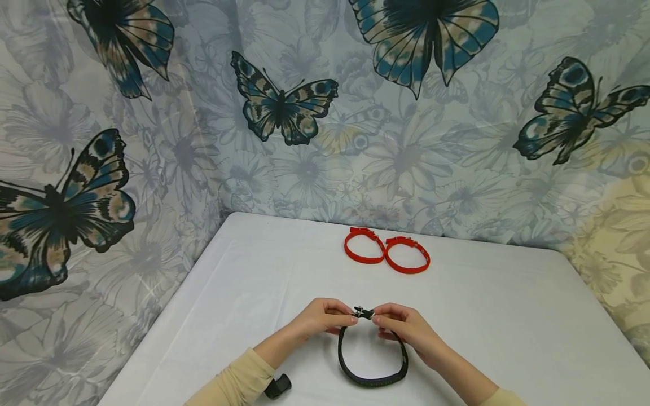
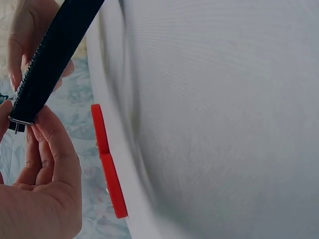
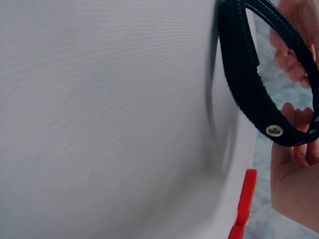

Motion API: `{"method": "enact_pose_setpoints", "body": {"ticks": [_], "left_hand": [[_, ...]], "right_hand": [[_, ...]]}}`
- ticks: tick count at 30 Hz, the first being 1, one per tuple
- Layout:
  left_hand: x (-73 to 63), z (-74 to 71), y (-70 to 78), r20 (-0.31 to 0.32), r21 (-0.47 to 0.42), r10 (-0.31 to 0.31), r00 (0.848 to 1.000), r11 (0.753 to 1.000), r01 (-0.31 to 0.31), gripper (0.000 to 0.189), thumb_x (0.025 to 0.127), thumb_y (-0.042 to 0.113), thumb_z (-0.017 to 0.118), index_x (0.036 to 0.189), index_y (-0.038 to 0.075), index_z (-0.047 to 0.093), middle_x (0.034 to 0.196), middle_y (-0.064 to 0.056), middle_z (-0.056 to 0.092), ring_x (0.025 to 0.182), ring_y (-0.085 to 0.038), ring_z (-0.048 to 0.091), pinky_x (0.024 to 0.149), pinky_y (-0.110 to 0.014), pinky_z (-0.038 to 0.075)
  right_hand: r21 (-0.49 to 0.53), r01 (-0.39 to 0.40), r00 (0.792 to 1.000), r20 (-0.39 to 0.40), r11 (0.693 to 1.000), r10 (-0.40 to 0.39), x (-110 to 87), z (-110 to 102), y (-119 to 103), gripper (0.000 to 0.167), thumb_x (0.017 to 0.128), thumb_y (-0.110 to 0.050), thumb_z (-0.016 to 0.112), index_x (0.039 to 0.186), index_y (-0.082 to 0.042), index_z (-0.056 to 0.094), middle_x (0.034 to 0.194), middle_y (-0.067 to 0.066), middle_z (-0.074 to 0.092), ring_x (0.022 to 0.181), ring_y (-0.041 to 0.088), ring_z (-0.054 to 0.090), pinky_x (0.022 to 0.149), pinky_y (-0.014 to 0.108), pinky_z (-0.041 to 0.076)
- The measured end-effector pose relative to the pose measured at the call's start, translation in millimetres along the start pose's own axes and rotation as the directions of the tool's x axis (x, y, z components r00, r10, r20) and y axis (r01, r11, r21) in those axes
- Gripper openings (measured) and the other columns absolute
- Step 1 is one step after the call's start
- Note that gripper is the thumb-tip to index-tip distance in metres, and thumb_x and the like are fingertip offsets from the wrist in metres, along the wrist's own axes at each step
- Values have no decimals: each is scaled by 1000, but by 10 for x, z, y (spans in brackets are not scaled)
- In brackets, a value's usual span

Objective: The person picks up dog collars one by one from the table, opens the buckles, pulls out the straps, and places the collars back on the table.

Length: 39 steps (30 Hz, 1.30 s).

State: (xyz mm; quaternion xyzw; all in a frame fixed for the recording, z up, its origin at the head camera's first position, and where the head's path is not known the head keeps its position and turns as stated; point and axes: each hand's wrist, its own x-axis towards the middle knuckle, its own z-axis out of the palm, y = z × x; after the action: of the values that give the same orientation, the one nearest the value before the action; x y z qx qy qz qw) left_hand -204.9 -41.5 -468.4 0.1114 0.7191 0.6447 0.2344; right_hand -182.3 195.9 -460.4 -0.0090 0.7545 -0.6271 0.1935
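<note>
A black collar (image 1: 373, 383) forms a loop between both hands, with its buckle end (image 1: 363, 312) at the far side. My left hand (image 1: 325, 317) pinches it just left of the buckle. From the other side, my right hand (image 1: 406, 327) grips the strap between thumb and fingers. In the left wrist view the metal buckle (image 2: 21, 121) sits at the left fingertips, its prong pointing down. The right wrist view shows a metal eyelet (image 3: 274, 130) in the collar, close to the right hand's (image 3: 299, 184) fingers.
Two buckled red collars, one on the left (image 1: 364, 260) and one on the right (image 1: 408, 270), lie side by side at the table's back. A small black object (image 1: 278, 387) lies beside the left sleeve (image 1: 238, 378). Butterfly-printed cloth (image 1: 284, 186) hangs behind the white table (image 1: 487, 316).
</note>
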Motion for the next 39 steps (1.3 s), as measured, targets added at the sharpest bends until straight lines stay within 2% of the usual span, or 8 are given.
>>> {"method": "enact_pose_setpoints", "body": {"ticks": [6, 13, 23, 31, 39], "left_hand": [[-18, 28, 7, -6, 4, 8, 1000, 1000, -8, 21, 85, 16, 75, 101, 3, 71, 88, 0, 72, 82, -13, 66, 71, -34, 57], [-15, 17, -27, -1, 1, 6, 1000, 1000, -6, 23, 86, 17, 75, 103, 3, 71, 89, 0, 71, 85, -16, 66, 72, -34, 57], [-9, 6, -64, -6, -15, -5, 1000, 1000, 5, 23, 85, 22, 76, 101, 6, 72, 91, -1, 72, 90, -22, 67, 73, -34, 56], [-18, -22, -66, -37, -52, -2, 999, 999, 0, 25, 86, 21, 75, 102, 3, 72, 94, -2, 72, 94, -23, 66, 74, -34, 57], [-37, -5, -19, -25, -35, -12, 1000, 999, 11, 24, 86, 23, 76, 102, 6, 72, 94, -2, 72, 90, -17, 65, 75, -35, 56]], "right_hand": [[14, 23, 999, 34, 1000, -23, 9, 23, -41, 38, 92, -28, 69, 116, 0, 63, 102, 10, 66, 92, 24, 63, 83, 37, 56], [10, 8, 1000, 30, 1000, -8, 15, 7, -5, 38, 92, -28, 69, 117, 0, 63, 102, 9, 66, 90, 23, 63, 82, 37, 56], [-12, -12, 1000, 7, 1000, 12, -1, -33, 26, 41, 92, -31, 69, 121, -2, 66, 117, 11, 64, 93, 24, 61, 83, 37, 56], [11, -42, 998, -49, 999, 42, -31, -69, 20, 41, 90, -30, 70, 119, -1, 64, 102, 9, 64, 91, 24, 62, 81, 37, 56], [6, -43, 997, -67, 999, 44, -10, -28, 22, 42, 90, -35, 71, 117, -4, 66, 104, 9, 64, 98, 24, 58, 81, 37, 56]]}}
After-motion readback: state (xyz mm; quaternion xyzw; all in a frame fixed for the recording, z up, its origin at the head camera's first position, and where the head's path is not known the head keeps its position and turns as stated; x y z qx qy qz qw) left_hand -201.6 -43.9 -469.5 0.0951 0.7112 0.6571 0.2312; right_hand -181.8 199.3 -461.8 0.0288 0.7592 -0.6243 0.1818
